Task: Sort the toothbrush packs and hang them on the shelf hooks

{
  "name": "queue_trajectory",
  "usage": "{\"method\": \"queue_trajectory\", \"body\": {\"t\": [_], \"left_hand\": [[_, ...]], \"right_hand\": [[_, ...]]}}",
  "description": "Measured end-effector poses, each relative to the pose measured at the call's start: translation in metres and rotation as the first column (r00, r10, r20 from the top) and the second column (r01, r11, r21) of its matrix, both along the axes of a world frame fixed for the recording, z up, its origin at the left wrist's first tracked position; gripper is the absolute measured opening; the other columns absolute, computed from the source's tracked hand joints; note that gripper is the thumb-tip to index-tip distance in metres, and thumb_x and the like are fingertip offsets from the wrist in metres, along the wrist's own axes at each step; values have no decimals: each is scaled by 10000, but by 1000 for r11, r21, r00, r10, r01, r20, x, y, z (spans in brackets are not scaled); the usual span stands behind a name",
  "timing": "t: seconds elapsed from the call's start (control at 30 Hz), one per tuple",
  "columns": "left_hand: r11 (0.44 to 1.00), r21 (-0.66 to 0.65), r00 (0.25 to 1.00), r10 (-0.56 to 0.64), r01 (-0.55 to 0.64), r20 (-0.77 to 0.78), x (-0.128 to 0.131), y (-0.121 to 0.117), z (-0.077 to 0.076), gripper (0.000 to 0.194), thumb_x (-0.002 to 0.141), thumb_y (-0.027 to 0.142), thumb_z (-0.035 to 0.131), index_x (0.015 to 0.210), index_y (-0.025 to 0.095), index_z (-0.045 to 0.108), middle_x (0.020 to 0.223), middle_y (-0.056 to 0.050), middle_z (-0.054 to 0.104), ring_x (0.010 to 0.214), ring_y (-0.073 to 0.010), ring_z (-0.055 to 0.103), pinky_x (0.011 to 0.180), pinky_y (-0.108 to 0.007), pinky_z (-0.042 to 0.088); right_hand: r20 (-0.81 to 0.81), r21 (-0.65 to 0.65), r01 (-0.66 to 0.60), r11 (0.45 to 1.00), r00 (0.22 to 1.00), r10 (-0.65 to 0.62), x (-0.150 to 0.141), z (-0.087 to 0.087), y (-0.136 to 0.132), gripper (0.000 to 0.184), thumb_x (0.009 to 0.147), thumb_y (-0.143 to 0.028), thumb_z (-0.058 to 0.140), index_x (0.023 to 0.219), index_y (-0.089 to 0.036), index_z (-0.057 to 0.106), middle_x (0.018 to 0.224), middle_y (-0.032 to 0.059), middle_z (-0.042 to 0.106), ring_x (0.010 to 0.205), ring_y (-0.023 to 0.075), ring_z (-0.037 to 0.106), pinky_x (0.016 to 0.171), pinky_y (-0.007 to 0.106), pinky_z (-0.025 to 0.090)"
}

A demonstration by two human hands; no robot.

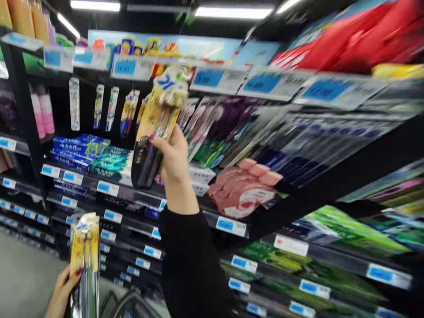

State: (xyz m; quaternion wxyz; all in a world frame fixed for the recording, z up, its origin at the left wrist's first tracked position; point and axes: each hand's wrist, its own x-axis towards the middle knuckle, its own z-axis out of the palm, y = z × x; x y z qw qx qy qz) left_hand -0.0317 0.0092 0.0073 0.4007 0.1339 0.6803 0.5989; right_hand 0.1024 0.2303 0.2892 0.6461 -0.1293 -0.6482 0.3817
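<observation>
My right hand (175,157) is raised before the shelf, its thumb and fingers closed around the lower part of a yellow and black toothbrush pack (145,141). The pack tilts to the right, and its upper end overlaps the row of price labels. Low at the left, my left hand (62,285) grips another toothbrush pack (76,254) with the same yellow card, held nearly upright. Brush handles show through its clear front. Behind the right hand, several toothbrush packs (130,112) hang from hooks. Most of the left fingers are hidden behind the pack.
Blue toothpaste boxes (71,152) and teal boxes (111,161) are stacked on the left shelf. Pink packs (241,190) lie on the shelf right of my arm. Red bags (357,39) fill the top right. A dark basket (132,304) shows at the bottom.
</observation>
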Motion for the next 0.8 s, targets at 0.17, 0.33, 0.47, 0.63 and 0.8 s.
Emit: {"method": "queue_trajectory", "body": {"t": [0.17,0.33,0.47,0.63,0.8], "left_hand": [[964,107,970,-245,243,0,18,-18,-5,405,662,456,613,948,174,664,949,-53,684,941,-268,569,791,-321,448],[934,141,944,-325,329,-51,39,-28,-3,365,671,411,626,928,158,680,902,-54,693,898,-255,577,780,-301,438],[917,125,923,-385,379,24,50,-27,-10,377,664,412,633,949,170,673,903,-46,699,890,-250,582,761,-286,450],[878,80,877,-478,473,59,66,-19,-14,421,643,442,643,967,175,666,916,-36,703,899,-235,578,738,-248,461],[858,55,853,-513,510,93,82,-12,-13,496,595,463,674,1000,177,655,928,-37,706,894,-241,594,707,-237,476]], "right_hand": [[105,-427,-200,882,958,268,34,-89,-72,345,664,-249,622,997,-213,541,890,-10,606,799,148,567,718,280,459],[-56,-770,-279,574,925,376,65,-192,-138,258,735,-265,591,986,-214,573,810,-16,588,614,89,535,555,194,444],[-627,-670,-715,201,690,362,91,-243,-155,318,783,-368,479,1005,-161,575,568,-93,396,265,-30,124,257,113,157],[-881,-373,-854,362,448,149,120,-275,-172,257,813,-294,465,1035,-180,521,540,-128,345,245,-53,13,226,72,47],[-864,-373,-779,504,489,116,141,-269,-178,192,798,-318,513,959,-213,516,535,-126,326,241,-48,28,220,89,37]]}}
